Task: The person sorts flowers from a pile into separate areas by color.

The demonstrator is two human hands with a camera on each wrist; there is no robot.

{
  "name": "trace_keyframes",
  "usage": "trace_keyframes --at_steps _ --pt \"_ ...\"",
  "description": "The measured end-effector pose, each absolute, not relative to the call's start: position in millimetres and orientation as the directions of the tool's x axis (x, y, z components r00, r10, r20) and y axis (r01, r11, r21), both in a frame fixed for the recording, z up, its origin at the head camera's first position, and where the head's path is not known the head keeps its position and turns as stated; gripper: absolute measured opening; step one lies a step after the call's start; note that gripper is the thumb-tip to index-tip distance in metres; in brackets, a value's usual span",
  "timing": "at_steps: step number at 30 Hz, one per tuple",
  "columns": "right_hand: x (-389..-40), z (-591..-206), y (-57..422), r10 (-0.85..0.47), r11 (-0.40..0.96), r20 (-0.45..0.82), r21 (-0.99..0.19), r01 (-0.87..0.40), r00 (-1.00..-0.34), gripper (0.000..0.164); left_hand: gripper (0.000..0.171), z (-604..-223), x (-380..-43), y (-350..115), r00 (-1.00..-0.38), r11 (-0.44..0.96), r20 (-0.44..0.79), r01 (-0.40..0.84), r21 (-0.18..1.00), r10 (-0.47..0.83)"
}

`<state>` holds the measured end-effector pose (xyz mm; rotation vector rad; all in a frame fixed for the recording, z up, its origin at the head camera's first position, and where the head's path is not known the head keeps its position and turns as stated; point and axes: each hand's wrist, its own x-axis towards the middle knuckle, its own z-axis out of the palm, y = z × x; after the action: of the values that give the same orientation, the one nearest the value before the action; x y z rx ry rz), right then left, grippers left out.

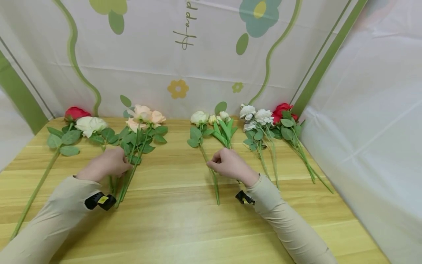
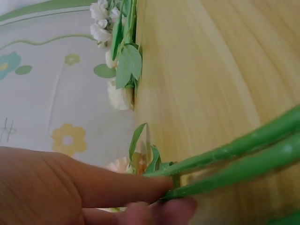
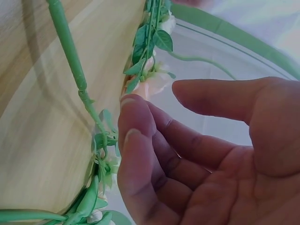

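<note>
My left hand pinches a green stem between thumb and fingertips, beneath a bunch of peach roses. A second stem runs close beside it in the left wrist view. Over the stem of a cream rose hovers my right hand. Its fingers are loosely bent, with a gap between thumb and fingertips and nothing held, as the right wrist view shows. Pale tulips with bright green leaves lie just beyond that hand.
The flowers lie in a row along the wooden table's back edge. On the left are a red rose and a white rose. White blooms and red flowers lie right. A printed cloth hangs behind.
</note>
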<state>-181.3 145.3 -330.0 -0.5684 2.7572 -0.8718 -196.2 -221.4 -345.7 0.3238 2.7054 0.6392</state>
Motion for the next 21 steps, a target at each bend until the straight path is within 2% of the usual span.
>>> trace_keyframes --at_steps 7,10,12,16,21 --pt "-180.6 -328.6 145.1 -0.413 0.713 -0.027 -0.631 -0.305 -0.91 0.023 0.047 -335.1 -194.0 -224.9 -0.942 0.849 -0.132 0.209 0.486 0.308" --pt "-179.4 -329.6 143.3 -0.416 0.687 -0.013 -0.659 -0.305 -0.909 0.022 0.038 -328.7 -189.9 -217.3 -0.956 0.825 -0.066 0.21 0.525 0.285" --pt "-177.0 -330.1 140.2 -0.422 0.659 -0.013 -0.691 -0.297 -0.906 0.022 0.034 -326.6 -186.3 -208.6 -0.965 0.796 -0.024 0.201 0.571 0.262" --pt "-168.2 -331.0 128.2 -0.474 0.553 -0.012 -0.782 -0.287 -0.88 0.02 0.038 -329.3 -177.7 -184.5 -0.972 0.686 0.062 0.204 0.699 0.226" --pt "-153.0 -332.4 108.3 -0.55 0.451 0.009 -0.838 -0.306 -0.835 0.021 0.037 -338.4 -165.2 -156.3 -0.965 0.486 0.086 0.201 0.851 0.248"
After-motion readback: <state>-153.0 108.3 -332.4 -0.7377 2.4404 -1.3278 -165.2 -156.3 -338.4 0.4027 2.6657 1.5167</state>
